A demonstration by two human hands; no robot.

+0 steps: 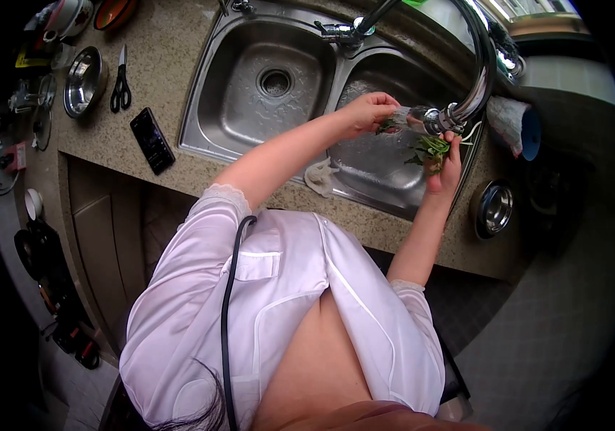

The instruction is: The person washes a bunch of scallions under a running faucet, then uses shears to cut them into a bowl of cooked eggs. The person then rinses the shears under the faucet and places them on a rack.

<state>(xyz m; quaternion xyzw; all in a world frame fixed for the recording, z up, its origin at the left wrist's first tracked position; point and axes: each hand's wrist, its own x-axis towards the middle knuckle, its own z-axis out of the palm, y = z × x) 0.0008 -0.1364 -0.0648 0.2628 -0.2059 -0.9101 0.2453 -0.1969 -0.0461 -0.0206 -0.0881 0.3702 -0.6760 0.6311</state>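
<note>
My right hand (450, 169) grips a bunch of leafy greens (433, 146) over the right basin (376, 169), its pale stems showing beyond the fingers. Water runs from the faucet head (437, 121) just above the greens. On the other side of that stream, my left hand (366, 115) has its fingers pinched at the water. Some dark green leaf (386, 127) hangs right beneath these fingertips and seems held by them. A crumpled pale cloth (320, 177) lies on the sink's front rim.
The wet left basin (250, 72) has a drain. Left on the counter are a phone (152, 141), black-handled scissors (121, 86) and a metal bowl (85, 82). Another metal bowl (494, 208) stands right of the sink. A tap handle (336, 31) sits behind the divider.
</note>
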